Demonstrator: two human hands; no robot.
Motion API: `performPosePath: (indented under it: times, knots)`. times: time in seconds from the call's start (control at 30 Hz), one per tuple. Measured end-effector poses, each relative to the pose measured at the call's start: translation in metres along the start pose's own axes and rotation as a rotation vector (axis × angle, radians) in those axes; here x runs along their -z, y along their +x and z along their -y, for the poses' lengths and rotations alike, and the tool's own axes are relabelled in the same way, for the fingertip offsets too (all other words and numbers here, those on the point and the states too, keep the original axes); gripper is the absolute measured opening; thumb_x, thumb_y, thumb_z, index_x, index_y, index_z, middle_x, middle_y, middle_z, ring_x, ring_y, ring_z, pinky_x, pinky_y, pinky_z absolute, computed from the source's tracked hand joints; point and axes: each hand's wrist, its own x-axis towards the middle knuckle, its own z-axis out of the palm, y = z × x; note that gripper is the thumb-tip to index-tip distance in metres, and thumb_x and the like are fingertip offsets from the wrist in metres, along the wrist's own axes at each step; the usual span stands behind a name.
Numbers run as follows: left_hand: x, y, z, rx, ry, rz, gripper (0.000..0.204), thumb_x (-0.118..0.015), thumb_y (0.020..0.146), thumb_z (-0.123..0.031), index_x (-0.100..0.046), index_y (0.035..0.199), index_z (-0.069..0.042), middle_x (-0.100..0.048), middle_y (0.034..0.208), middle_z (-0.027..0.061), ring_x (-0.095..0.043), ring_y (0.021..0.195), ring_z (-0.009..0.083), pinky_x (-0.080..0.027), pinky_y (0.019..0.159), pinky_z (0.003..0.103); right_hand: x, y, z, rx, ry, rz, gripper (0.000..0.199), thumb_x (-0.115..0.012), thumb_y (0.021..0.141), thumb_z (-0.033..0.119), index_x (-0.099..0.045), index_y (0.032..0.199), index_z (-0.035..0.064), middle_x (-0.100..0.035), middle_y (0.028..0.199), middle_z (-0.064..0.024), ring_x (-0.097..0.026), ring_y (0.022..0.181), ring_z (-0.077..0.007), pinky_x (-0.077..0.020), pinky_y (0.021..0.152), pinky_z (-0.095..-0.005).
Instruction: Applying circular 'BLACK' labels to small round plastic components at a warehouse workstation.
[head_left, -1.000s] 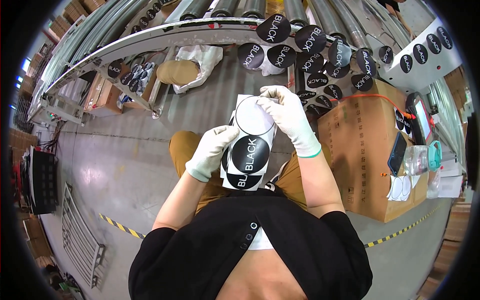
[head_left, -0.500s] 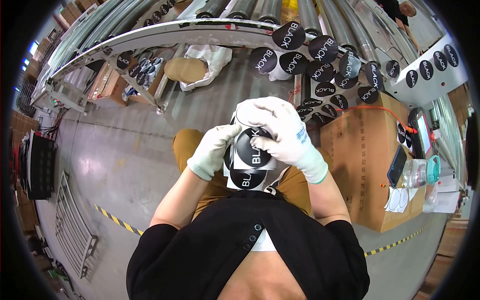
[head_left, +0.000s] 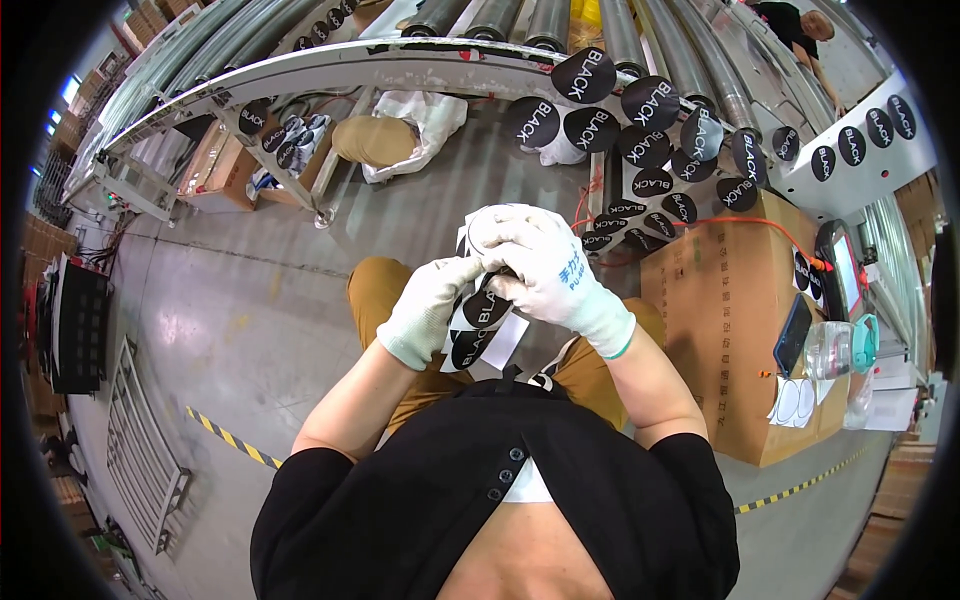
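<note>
While both gloved hands meet over the lap, the right hand (head_left: 540, 265) pinches the top of the sticker sheet (head_left: 480, 325), the left hand (head_left: 430, 305) grips its left edge, the sheet hanging lengthwise down toward the person.

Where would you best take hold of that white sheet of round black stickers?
Probably by its bare white lower corner, coming from below. The sticker sheet hangs between both gloved hands; the left hand pinches its left edge, the right hand covers the top. Only the bottom margin is free.
</note>
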Motion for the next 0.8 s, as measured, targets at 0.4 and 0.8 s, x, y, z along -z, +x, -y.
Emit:
performPosePath:
  times: [0.4, 0.8]
  knots:
    - [-0.013, -0.005, -0.007, -0.029, 0.029, -0.09, 0.02, -0.066, 0.085, -0.02, -0.061, 0.088, 0.0, -0.061, 0.077, 0.0017, -0.058, 0.066, 0.0065, -0.046, 0.059, 0.021, -0.001, 0.005, 0.0, -0.04, -0.011, 0.058, 0.032, -0.071, 0.058, 0.013, -0.059, 0.088, 0.0096, -0.058, 0.102, -0.0005, -0.053, 0.102, -0.0247, -0.0406, 0.086, -0.0384]
    - [-0.001, -0.001, -0.007, -0.105, 0.04, -0.065, 0.018, -0.066, 0.084, -0.017, -0.062, 0.087, 0.0, -0.063, 0.08, 0.0031, -0.058, 0.066, 0.0078, -0.047, 0.061, 0.022, 0.002, 0.007, 0.001, 0.072, -0.066, 0.013, 0.025, -0.073, 0.056, 0.008, -0.063, 0.08, 0.0122, -0.063, 0.095, 0.0003, -0.056, 0.101, -0.0247, -0.0413, 0.088, -0.0377]
